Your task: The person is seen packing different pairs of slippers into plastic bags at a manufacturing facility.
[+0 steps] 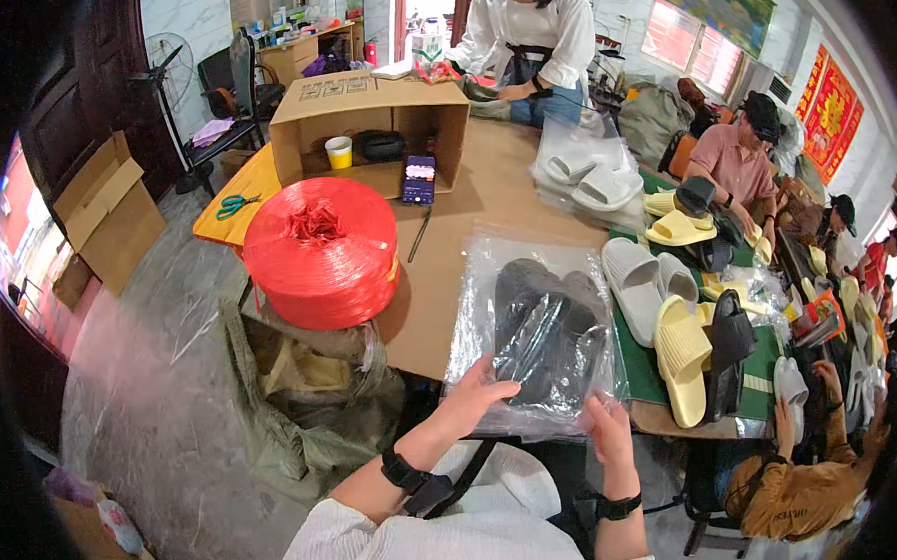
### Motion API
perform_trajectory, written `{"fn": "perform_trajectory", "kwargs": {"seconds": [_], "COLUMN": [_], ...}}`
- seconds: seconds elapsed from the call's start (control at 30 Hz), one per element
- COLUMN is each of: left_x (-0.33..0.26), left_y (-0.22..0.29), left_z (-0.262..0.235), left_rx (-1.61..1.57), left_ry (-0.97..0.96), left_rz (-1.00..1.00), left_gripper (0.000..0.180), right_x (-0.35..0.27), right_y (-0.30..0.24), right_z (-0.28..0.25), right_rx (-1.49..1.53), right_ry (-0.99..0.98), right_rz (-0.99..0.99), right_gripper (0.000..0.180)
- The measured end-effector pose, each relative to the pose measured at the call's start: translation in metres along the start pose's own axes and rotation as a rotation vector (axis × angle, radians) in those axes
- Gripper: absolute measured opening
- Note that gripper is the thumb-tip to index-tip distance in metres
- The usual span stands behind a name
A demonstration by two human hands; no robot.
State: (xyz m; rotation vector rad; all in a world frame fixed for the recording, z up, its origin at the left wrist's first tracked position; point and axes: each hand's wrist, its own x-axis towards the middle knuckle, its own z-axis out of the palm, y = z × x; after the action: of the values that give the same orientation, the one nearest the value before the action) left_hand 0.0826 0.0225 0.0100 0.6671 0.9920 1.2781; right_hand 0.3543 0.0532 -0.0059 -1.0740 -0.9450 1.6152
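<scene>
A clear plastic bag point(479, 289) with a pair of dark grey slippers point(530, 321) inside lies on the near part of the table, in front of me. My left hand point(477, 394) grips the bag's near left edge, its thumb on top and the other fingers mostly hidden. At the near right corner, my right hand point(607, 423) is closed on the same plastic. Close on the right stand loose slippers: a white one point(630, 272), a yellow one point(683, 360) and a black one point(729, 358).
A big roll of red plastic twine point(323, 265) sits at the table's left edge, by green scissors point(235, 206). Behind it an open cardboard box point(370, 93) holds a yellow cup point(339, 153); a phone point(418, 181) leans there. Bagged white slippers point(589, 179) lie farther back. Several people work around the tables.
</scene>
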Motion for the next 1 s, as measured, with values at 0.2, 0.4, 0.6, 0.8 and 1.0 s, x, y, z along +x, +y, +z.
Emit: {"fn": "perform_trajectory", "kwargs": {"seconds": [0.2,0.4,0.6,0.8,1.0], "left_x": [-0.019,-0.04,-0.081,-0.19,-0.307], "left_y": [0.002,-0.007,0.035,0.113,0.12], "left_z": [0.003,0.021,-0.046,-0.225,-0.353], "left_rx": [-0.092,-0.192,0.069,0.202,0.146], "left_ry": [-0.251,-0.238,-0.195,-0.159,0.507], "left_rz": [0.016,-0.054,0.086,-0.078,-0.311], "left_gripper": [0.074,0.074,0.091,0.114,0.058], "right_x": [-0.025,-0.037,-0.043,-0.014,-0.004], "right_y": [-0.02,0.0,-0.041,-0.028,-0.008], "right_z": [0.025,0.057,0.065,0.032,0.02], "right_rx": [-0.074,-0.569,-0.948,-1.148,-1.27], "right_ry": [-0.024,-0.013,-0.46,-0.126,-0.101], "right_rz": [-0.02,-0.442,-0.424,-0.712,-0.645], "right_gripper": [0.037,0.045,0.068,0.064,0.059]}}
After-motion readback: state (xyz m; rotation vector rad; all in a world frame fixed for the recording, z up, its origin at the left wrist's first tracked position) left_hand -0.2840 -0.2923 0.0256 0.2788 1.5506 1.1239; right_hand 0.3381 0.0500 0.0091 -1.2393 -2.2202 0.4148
